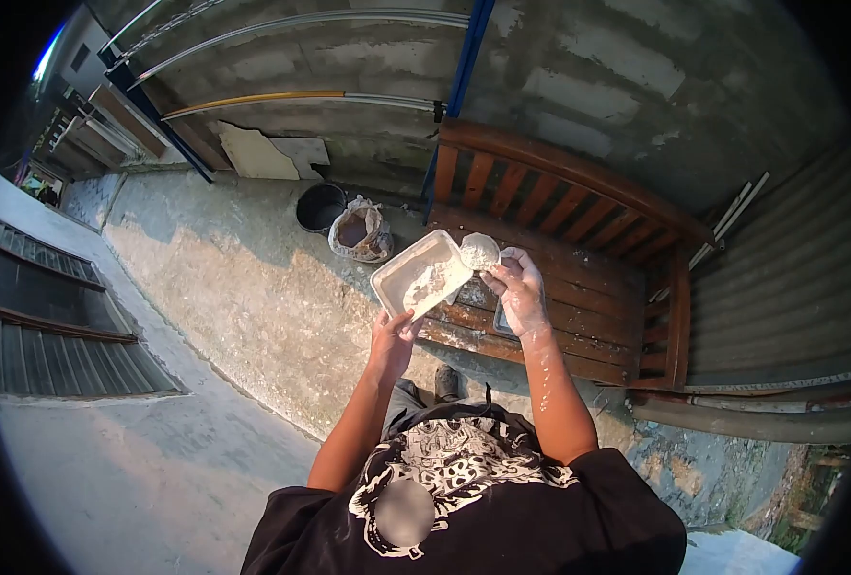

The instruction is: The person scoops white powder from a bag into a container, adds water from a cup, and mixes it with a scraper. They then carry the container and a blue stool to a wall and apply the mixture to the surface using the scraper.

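My left hand (395,337) grips the near edge of a shallow white rectangular tub (393,275), with the thumb over its rim. White powder (432,282) lies in the tub, spread unevenly over its bottom. In my right hand (521,290) is a small round cup (480,264) heaped with white powder, held close beside the tub's right rim. Its fingers close on the cup's right side. White dust and splashes mark my right hand and forearm.
Ahead and right stands a wooden slatted bench (579,311), with a dark-blue-edged object (503,318) partly hidden behind my right hand. A black bucket (320,208) and an open sack (360,235) stand on the concrete floor. A block wall (588,86) rises behind; a louvred window (56,316) is left.
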